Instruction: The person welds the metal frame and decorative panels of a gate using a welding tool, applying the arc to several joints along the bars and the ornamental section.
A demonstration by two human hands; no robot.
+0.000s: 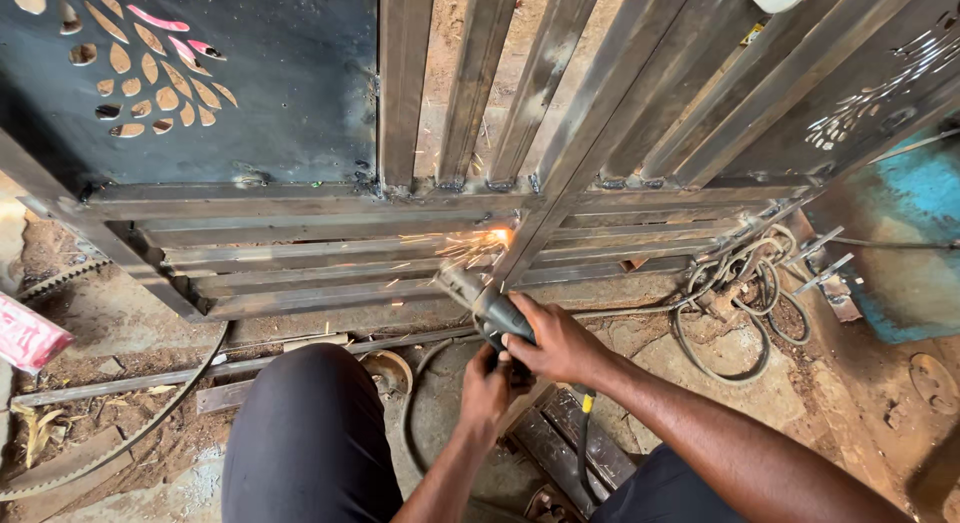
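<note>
Bare dirt and broken concrete make up the ground [120, 313] I'm looking down on, with a steel gate frame [330, 198] standing across the upper half of the view. Its left side carries a dark sheet panel [290, 83] cut with leaf-shaped holes; upright bars [470, 83] fill the middle, and flat slats [300, 253] run along the bottom edge.

Both my hands are closed around an angle grinder [490, 308]. My right hand [555, 343] wraps the body from above, fingers curled tight; my left hand [492, 388] grips just below it, fingers folded around the rear of the tool. The grinder's head meets the frame where a slanted bar crosses the lower slats, and sparks [485, 241] spray left from that spot.

A coiled cable [745, 303] lies on the ground near the frame's lower right corner. My dark-trousered knee [310, 433] sits left of the hands.
</note>
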